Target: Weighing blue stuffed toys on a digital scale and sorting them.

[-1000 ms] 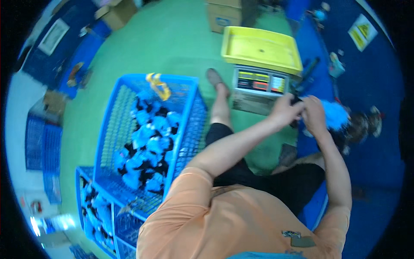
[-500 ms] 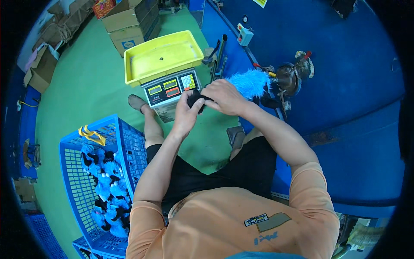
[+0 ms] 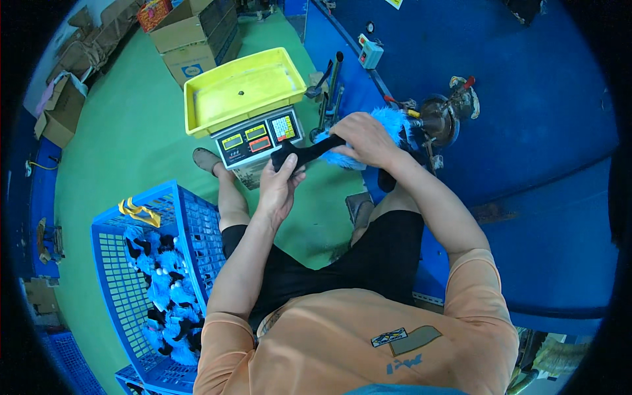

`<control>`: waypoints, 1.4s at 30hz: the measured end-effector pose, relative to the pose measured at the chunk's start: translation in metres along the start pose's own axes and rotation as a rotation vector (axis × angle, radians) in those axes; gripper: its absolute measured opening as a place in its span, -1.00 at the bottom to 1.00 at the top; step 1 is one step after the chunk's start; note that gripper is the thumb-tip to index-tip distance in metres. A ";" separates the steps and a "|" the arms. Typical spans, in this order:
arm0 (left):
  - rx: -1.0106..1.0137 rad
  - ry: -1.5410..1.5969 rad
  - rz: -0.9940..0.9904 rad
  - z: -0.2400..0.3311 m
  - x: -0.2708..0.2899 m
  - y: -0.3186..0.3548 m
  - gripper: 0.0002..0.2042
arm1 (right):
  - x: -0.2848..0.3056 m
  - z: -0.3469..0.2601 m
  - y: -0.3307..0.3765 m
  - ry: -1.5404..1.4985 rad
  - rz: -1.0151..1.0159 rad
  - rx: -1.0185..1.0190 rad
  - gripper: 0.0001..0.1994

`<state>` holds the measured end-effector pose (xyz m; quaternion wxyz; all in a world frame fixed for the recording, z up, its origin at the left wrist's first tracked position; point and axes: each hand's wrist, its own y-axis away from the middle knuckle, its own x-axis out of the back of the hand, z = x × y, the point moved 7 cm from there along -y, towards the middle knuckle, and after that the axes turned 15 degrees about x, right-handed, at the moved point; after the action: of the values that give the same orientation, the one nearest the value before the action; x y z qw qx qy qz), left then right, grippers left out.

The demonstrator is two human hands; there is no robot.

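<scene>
Between my hands stretches a black fabric limb of a blue furry plush toy. My left hand pinches its wider end, thumb on top. Nearer the blue fur, my right hand is closed round the other end of the limb. The plush hangs at the metal nozzle of the blue machine, partly hidden behind my right hand. Another black part of the toy dangles below my right wrist.
A digital scale carrying a yellow tray stands ahead. At my left, a blue crate holds several blue-and-black plush pieces. Cardboard boxes sit farther off on the green floor. The blue machine fills the right side.
My hands have moved apart, drawing the bunched black limb out lengthwise. My right hand has shifted right, and the blue plush now sags lower behind it.
</scene>
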<state>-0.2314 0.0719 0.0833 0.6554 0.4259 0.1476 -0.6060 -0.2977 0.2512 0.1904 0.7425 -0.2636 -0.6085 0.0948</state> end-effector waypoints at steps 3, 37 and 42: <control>0.022 -0.107 0.046 -0.003 -0.004 -0.005 -0.73 | 0.000 0.014 0.016 0.074 -0.146 -0.084 -0.70; -0.146 -0.669 0.027 -0.001 -0.041 -0.022 -0.58 | 0.032 -0.006 0.036 0.075 -0.031 -0.311 -0.70; -0.376 -0.860 0.159 -0.017 -0.022 -0.011 -0.64 | -0.002 0.016 -0.011 0.126 -0.077 -0.563 -0.63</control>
<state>-0.2407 0.1001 0.0853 0.7671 0.0203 -0.0629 -0.6382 -0.3160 0.2455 0.1959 0.6794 -0.4413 -0.5733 -0.1226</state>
